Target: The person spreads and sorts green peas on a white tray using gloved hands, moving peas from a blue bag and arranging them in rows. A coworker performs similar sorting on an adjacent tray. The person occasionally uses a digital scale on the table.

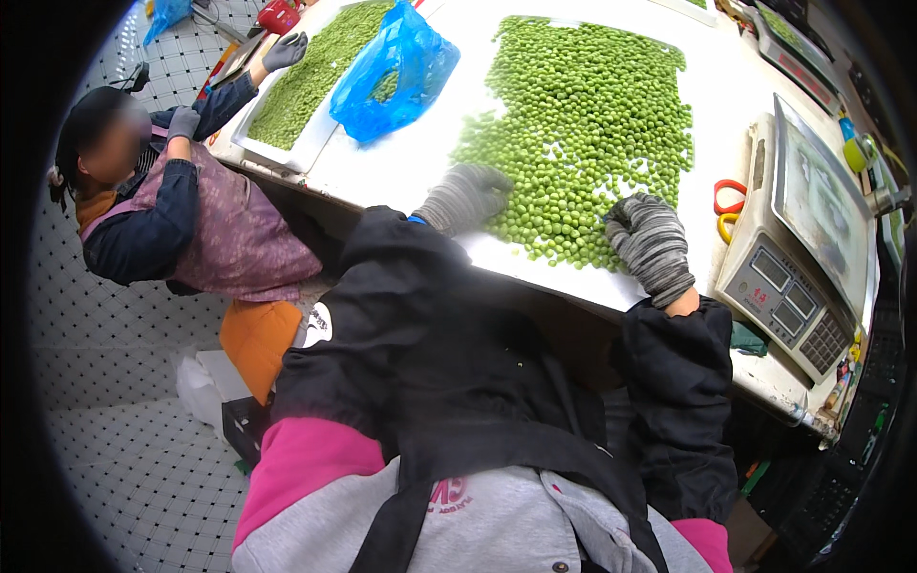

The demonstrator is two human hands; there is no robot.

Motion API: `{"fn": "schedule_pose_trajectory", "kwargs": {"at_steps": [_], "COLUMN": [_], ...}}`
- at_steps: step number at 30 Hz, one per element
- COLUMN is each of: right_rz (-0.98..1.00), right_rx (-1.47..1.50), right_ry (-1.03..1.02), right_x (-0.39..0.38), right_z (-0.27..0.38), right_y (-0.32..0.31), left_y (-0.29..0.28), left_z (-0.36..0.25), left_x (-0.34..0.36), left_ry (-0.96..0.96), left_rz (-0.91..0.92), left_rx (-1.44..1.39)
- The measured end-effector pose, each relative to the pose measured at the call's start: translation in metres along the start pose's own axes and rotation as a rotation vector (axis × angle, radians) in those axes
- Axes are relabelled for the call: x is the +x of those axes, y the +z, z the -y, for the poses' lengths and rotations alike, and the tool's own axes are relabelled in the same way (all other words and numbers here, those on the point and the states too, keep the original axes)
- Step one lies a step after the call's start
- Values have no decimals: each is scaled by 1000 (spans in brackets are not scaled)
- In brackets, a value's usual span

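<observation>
Green peas (592, 115) lie spread in a white tray (535, 258) on the table before me. My left hand (463, 201), in a grey striped glove, is at the tray's near left among the peas, too smeared by motion to show its fingers clearly. My right hand (645, 244), gloved likewise, rests at the lower right edge of the peas with its fingers curled down; what they hold, if anything, is hidden.
A co-worker (210, 220) in grey gloves stands left, by another pea tray (296, 95). A blue plastic bag (401, 76) lies between the trays. Scissors (728, 196) and a weighing scale (778, 306) sit right of my hand. An orange object (258, 344) is below the table's edge.
</observation>
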State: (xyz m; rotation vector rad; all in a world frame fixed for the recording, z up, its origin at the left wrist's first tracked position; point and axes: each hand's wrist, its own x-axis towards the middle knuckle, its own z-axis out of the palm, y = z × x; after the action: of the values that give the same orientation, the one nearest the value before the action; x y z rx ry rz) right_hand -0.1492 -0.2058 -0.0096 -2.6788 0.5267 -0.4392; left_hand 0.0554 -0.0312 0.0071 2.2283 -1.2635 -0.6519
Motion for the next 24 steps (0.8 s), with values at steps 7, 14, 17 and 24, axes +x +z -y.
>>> {"fn": "schedule_pose_trajectory", "kwargs": {"at_steps": [7, 14, 17, 24], "right_rz": [-1, -18, -30, -41], "right_rx": [45, 53, 34, 54], "right_ry": [-7, -21, -32, -30], "right_x": [-1, -1, -1, -1], "right_z": [1, 0, -1, 0], "right_y": [-1, -1, 0, 0], "left_y": [1, 8, 11, 13], "left_z": [-2, -8, -7, 0], "left_x": [6, 1, 2, 1], "left_ry": [-73, 58, 79, 284], "left_rz": [-15, -136, -159, -185], "left_rx": [80, 346, 410, 578]}}
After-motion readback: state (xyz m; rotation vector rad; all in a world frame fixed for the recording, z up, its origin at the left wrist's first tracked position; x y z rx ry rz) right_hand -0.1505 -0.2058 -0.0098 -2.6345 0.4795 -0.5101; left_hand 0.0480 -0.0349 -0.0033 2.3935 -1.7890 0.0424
